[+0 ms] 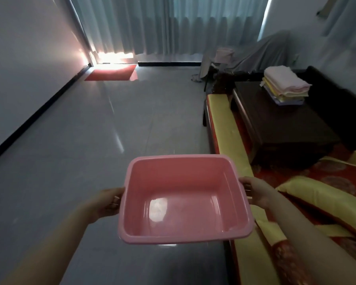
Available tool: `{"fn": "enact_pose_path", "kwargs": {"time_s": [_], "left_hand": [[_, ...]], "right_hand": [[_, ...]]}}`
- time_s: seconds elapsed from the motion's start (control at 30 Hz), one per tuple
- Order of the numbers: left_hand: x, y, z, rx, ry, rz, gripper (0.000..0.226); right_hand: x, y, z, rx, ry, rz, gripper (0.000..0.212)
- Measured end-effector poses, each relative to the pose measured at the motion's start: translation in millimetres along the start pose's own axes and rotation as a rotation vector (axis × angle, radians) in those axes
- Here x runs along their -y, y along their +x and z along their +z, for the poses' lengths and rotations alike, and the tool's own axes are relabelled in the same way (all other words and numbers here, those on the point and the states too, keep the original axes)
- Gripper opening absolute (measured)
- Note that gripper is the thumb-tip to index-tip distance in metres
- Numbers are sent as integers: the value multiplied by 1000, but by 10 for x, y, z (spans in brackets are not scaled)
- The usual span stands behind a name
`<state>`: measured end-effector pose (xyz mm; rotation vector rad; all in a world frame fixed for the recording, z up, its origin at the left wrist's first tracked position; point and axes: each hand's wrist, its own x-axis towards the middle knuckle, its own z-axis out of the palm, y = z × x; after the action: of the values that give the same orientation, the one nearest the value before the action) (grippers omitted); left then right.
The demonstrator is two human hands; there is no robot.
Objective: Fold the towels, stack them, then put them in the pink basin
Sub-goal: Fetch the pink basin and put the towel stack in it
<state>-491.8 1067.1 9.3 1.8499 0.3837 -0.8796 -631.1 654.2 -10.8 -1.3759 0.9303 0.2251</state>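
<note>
**Pink basin held in both hands, folded towels stacked on the table**

The pink basin hangs empty at 6 o'clock, above the grey floor. The left hand grips its left rim with fingers curled under the lip, and the right hand grips the right rim the same way. The folded towel stack lies at 2 o'clock on the dark low table, well apart from the basin. The basin looks light, stiff and glossy, so probably a little slippery; the rim lips are the sure hold. The towels are soft and will likely slump, so I would lift them from beneath with both hands.
</note>
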Motion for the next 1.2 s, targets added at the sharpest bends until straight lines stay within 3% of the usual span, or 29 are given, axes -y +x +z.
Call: {"fn": "enact_pose_path", "kwargs": {"time_s": [0.23,0.47,0.73,0.83,1.03,1.2], "left_hand": [[-1455,1369,-55,91,147,55,23],[-3317,2621,559,245,346,170,25],[-5274,3584,2357,411,560,378,26],[-5819,3811,3260,453,619,445,23],[-6531,4149,4658,622,736,526,24],[-6881,4449,5652,754,834,506,21]], "right_hand": [[1069,1099,77,-112,-180,-14,16],[1911,1792,-453,-335,75,66,17],[2378,2239,-1555,-597,378,60,20],[2435,2457,-2043,-702,498,67,13],[2525,2698,-2599,-882,720,116,11],[2604,2833,-2890,-1000,881,157,34]]}}
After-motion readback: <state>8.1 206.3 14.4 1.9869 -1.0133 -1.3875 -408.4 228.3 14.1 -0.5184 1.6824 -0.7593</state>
